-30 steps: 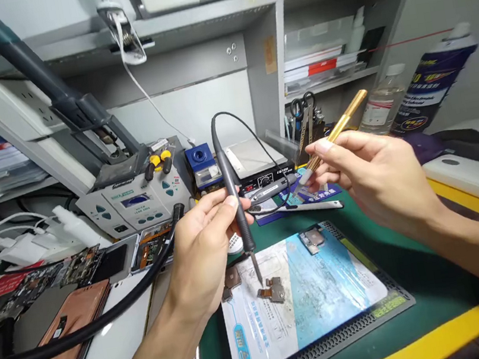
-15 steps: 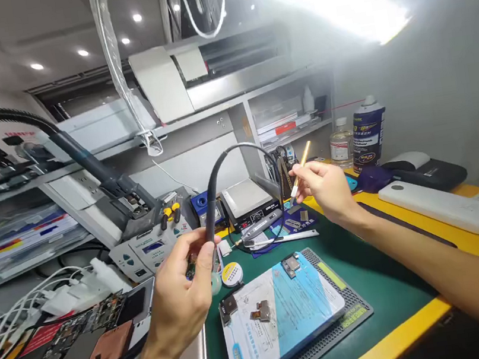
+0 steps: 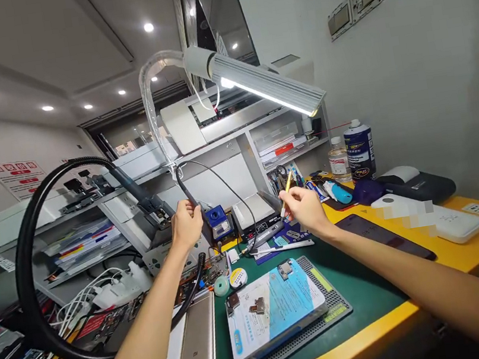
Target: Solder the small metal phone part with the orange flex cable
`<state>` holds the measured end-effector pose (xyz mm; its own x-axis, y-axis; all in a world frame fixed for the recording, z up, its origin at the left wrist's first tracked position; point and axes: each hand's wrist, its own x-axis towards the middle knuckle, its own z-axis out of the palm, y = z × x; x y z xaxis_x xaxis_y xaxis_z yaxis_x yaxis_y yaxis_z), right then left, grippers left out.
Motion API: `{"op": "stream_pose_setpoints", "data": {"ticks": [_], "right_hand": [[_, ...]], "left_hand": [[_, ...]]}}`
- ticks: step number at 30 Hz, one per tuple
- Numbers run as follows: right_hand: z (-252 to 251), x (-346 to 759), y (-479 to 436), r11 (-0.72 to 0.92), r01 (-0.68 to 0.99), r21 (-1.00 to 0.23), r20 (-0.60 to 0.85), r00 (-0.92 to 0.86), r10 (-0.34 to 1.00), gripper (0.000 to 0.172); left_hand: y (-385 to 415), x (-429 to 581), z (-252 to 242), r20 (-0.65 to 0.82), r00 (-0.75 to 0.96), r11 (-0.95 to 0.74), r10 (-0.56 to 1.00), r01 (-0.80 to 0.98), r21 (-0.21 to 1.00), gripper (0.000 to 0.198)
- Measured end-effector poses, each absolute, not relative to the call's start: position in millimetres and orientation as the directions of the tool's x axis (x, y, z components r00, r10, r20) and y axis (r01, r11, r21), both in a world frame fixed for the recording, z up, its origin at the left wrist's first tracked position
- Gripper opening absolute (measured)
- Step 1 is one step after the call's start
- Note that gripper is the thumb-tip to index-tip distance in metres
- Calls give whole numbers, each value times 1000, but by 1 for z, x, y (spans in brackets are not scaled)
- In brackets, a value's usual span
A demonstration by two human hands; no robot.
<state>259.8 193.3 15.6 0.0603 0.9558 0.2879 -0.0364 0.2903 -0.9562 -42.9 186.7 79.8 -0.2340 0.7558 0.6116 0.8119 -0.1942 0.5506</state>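
My left hand (image 3: 187, 227) is raised over the left back of the bench, its fingers closed around a dark cable (image 3: 182, 182) with a thick sleeve. The cable's thin part arches right and down towards a grey pen-shaped tool (image 3: 265, 232). Between the fingertips of my right hand (image 3: 304, 207) is a slim gold-coloured stick (image 3: 286, 189) with a whitish lower end, held tilted. Below and between both hands lies a white and blue box (image 3: 282, 317). Small phone camera modules rest on it, one in the middle (image 3: 258, 305) and another near the back edge (image 3: 286, 269).
The box sits on a grey perforated mat (image 3: 339, 302). A gold phone (image 3: 196, 345) lies left, a dark phone (image 3: 378, 237) right. A lamp (image 3: 270, 82) hangs overhead. A thick black hose (image 3: 26, 271) loops at left. A spray can (image 3: 360, 152) stands at the back right.
The view has shifted back and up, showing the whole lamp. My left hand has moved forward and higher with the cable. My right hand still pinches the gold-coloured stick.
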Motion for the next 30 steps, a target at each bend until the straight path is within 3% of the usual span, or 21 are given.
{"op": "stream_pose_setpoints", "data": {"ticks": [19,30], "right_hand": [[3,267,222,361,75,-930,368,143,919,34],[5,266,220,383,121,-916,398,142,907,33]], "left_hand": [[258,-24,42,581,-308,42,753,904,424,38],[256,-20,40,565,-229,14,793,934,357,37]]}}
